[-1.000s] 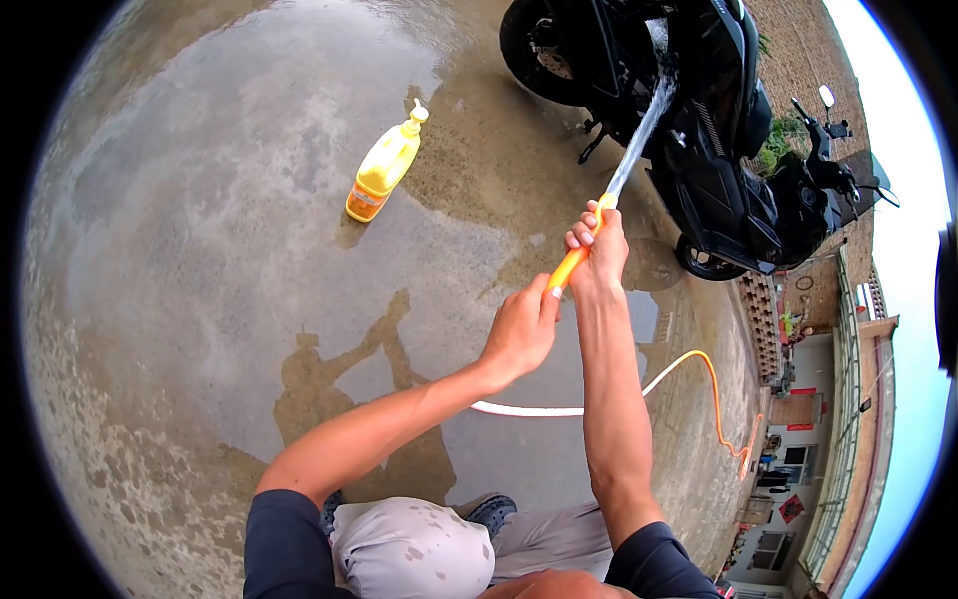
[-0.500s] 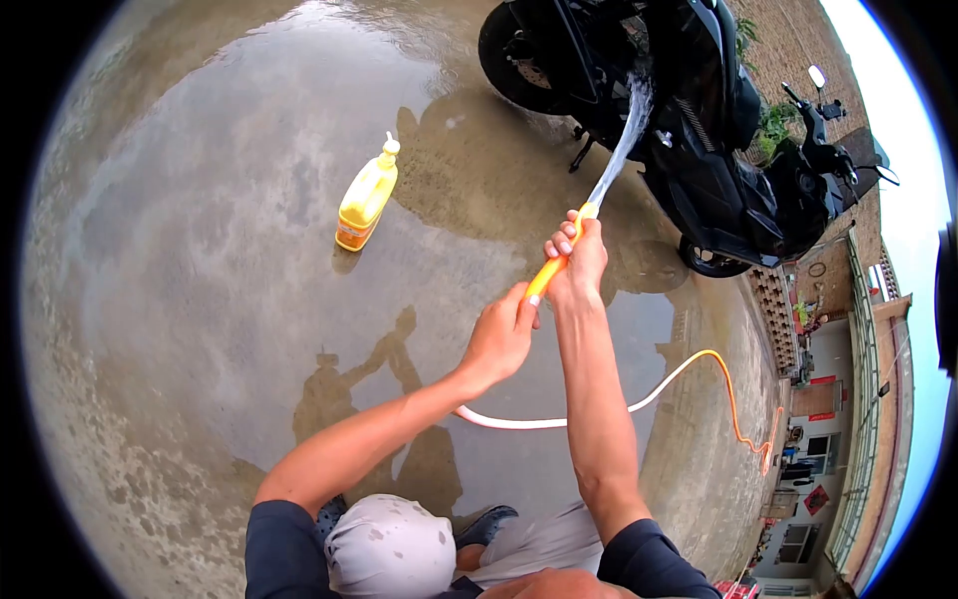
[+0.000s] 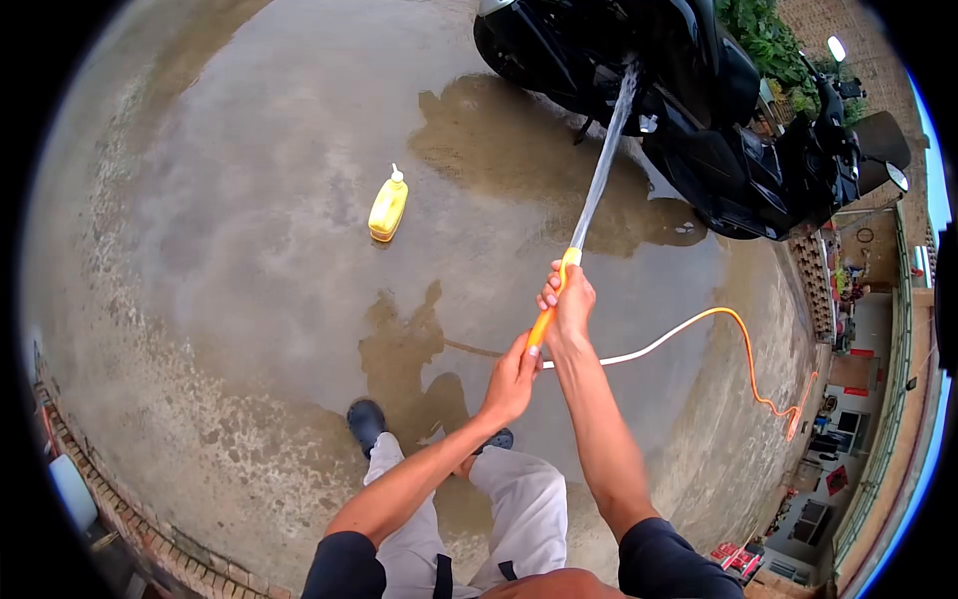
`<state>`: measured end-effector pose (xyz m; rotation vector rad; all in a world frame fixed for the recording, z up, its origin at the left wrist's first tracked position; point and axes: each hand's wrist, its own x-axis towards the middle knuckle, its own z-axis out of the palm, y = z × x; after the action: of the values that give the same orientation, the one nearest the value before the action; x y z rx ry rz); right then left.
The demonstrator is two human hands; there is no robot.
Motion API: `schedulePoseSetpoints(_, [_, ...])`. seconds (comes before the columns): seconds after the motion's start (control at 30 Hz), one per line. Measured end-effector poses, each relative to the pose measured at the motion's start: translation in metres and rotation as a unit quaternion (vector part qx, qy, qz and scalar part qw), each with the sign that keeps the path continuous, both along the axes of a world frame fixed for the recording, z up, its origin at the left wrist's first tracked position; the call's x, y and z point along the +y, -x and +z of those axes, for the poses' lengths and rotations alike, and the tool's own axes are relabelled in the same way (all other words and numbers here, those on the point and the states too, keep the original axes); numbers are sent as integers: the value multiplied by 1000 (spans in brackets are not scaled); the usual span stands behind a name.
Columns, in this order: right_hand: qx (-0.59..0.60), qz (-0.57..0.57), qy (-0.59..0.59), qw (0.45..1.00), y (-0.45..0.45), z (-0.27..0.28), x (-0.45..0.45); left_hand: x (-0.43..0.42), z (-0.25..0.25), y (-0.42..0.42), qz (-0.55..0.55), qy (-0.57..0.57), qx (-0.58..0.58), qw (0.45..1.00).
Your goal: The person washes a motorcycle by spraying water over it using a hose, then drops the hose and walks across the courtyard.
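Observation:
An orange hose is gripped in both of my hands. My right hand is wrapped round it near its open end, and my left hand holds it lower down. Water streams from the end onto the underside of a black scooter. White and orange hose runs off behind my right forearm across the ground to the right. A yellow pump bottle stands upright on the wet concrete, left of my hands and touched by neither.
Wet concrete spreads around my feet, with puddles near the scooter. Green plants grow beside a brick wall behind it. A building stands on the right. A low brick edging curves along the lower left.
The view has shifted back and more of my legs shows. My hands and the hose sit lower in view; the bottle looks smaller. The water still hits the scooter.

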<state>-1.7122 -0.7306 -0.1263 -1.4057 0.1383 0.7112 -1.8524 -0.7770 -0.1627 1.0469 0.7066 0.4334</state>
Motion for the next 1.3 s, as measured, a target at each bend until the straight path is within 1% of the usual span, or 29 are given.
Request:
schedulePoseSetpoints(0.07, [7,9,35,999,8,31,-7,-14,35,3,22,50,-12,998])
schedulePoseSetpoints(0.1, [12,11,42,999,12,46,-7,-19,49,5,24,56,-8,998])
schedulePoseSetpoints(0.23, [7,52,100,994,24,94,-10,-37,88,11,42,83,-7,996])
schedulePoseSetpoints(0.37, [-1,68,107,992,28,111,-11,-34,117,13,56,82,-3,995])
schedulePoseSetpoints(0.4, [3,54,105,993,27,113,-13,-34,121,15,59,78,-9,995])
schedulePoseSetpoints(0.5, [10,27,97,995,23,110,-19,-33,122,17,42,83,-1,996])
schedulePoseSetpoints(0.63, [-2,62,85,994,34,113,-18,-38,113,22,55,82,2,995])
schedulePoseSetpoints(0.7, [-13,61,87,994,39,119,-12,-30,116,25,71,58,-27,995])
schedulePoseSetpoints(0.77, [-24,59,87,994,40,117,-8,-30,114,23,80,62,-31,994])
schedulePoseSetpoints(0.87, [-11,23,63,998,35,110,-8,-28,111,24,79,72,-25,994])
schedulePoseSetpoints(1.03, [-12,22,68,997,33,103,-12,-30,109,21,70,84,-6,994])
schedulePoseSetpoints(1.1, [-7,24,68,997,35,98,-15,-33,104,22,103,52,-9,993])
schedulePoseSetpoints(1.17, [4,-5,68,998,35,90,-18,-36,100,24,103,50,-9,993])
schedulePoseSetpoints(1.3, [-3,9,88,996,45,87,-23,-42,94,31,102,43,-4,994])
